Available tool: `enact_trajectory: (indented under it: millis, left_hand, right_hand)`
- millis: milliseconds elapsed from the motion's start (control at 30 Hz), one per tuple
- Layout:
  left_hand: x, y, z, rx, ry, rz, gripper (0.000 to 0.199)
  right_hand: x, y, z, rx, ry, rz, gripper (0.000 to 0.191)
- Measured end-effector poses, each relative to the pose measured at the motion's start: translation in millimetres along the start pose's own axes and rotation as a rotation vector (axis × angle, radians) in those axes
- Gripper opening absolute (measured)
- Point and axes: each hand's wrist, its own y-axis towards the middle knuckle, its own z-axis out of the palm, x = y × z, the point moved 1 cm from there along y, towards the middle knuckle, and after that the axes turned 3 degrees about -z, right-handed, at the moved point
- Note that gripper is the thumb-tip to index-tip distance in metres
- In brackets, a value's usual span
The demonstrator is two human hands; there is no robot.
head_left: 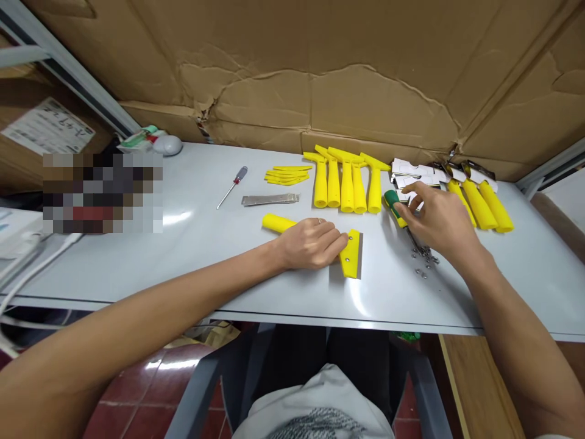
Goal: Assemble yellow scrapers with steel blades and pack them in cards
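My left hand (313, 244) is wrapped round a yellow scraper (351, 253) at the middle of the table. Its handle end sticks out to the left. On the right, its head shows two screws and a thin metal blade along the edge. My right hand (441, 216) grips a green and yellow screwdriver (393, 204) by the handle, the shaft slanting down toward a pile of small screws (426, 256). Whether the tip touches a screw, I cannot tell. Several yellow scraper handles (347, 183) lie in a row beyond my hands.
Thin yellow strips (287, 177), a bundle of flat metal blades (270, 199) and a second screwdriver (233, 186) lie left of the handles. More yellow scrapers (485, 210) rest at the right, beside white blade sleeves (414, 172). Cardboard (365, 97) walls the back.
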Motion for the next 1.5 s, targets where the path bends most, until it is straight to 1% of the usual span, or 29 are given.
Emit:
enact_trajectory:
  millis: [67, 100, 200, 267, 367, 500, 600, 667, 700, 767, 833, 933, 1033, 1100, 1233, 1333, 1500]
  left_hand:
    - [0, -1, 4.2, -0.015, 0.003, -0.001, 0.030]
    - [0, -2, 6.1, -0.027, 0.000, -0.003, 0.031]
    - [-1, -3, 10.1, -0.055, 0.005, -0.004, 0.032]
    - [-1, -2, 10.4, -0.069, 0.005, -0.007, 0.033]
    - [-1, -1, 7.6, -0.077, -0.029, 0.007, 0.029]
    - [0, 1, 2.9, -0.006, -0.052, 0.042, 0.025]
    - [1, 1, 1.4, 0.016, -0.035, 0.058, 0.026]
    - [0, 1, 1.2, 0.026, -0.028, 0.059, 0.028]
    - [0, 1, 1.1, 0.032, -0.026, 0.056, 0.029]
    - [0, 2, 1.1, 0.033, -0.031, 0.049, 0.030]
    - [0, 2, 1.0, 0.022, -0.045, 0.043, 0.030]
    - [0, 3, 1.3, 0.019, -0.078, 0.038, 0.029]
    - [0, 4, 0.8, 0.033, -0.086, 0.045, 0.030]
    - [0, 5, -0.8, 0.026, -0.071, 0.056, 0.031]
    - [-1, 10, -6.9, -0.008, -0.018, 0.116, 0.026]
    - [-2, 13, -11.1, -0.019, -0.006, 0.159, 0.021]
    - [-3, 14, -12.1, -0.016, 0.015, 0.182, 0.020]
  right_hand:
    - [-8, 2, 6, 0.109, -0.056, 0.033, 0.047]
    - [-11, 3, 9, 0.148, -0.059, 0.033, 0.051]
    - [-15, 6, 14, 0.199, 0.020, 0.023, 0.051]
    - [-16, 8, 14, 0.195, 0.106, 0.045, 0.048]
    - [-18, 12, 11, 0.173, 0.270, 0.116, 0.048]
    - [-19, 13, 7, 0.110, 0.496, 0.217, 0.049]
    - [-16, 13, 10, 0.061, 0.774, 0.276, 0.049]
    - [-10, 11, 14, 0.026, 0.963, 0.275, 0.052]
    - [-6, 10, 16, 0.006, 1.017, 0.256, 0.056]
    - [6, 6, 18, -0.037, 1.038, 0.184, 0.064]
    - [19, 1, 18, -0.090, 1.006, 0.095, 0.069]
    - [37, -6, 12, -0.197, 0.942, -0.014, 0.071]
    - [47, -10, 7, -0.277, 0.892, -0.059, 0.073]
    - [49, -11, 7, -0.268, 0.914, -0.052, 0.078]
    - [51, -13, 11, -0.183, 0.989, -0.025, 0.082]
    - [53, -17, 13, -0.170, 0.985, -0.025, 0.084]
    - [54, -20, 14, -0.156, 1.002, -0.053, 0.088]
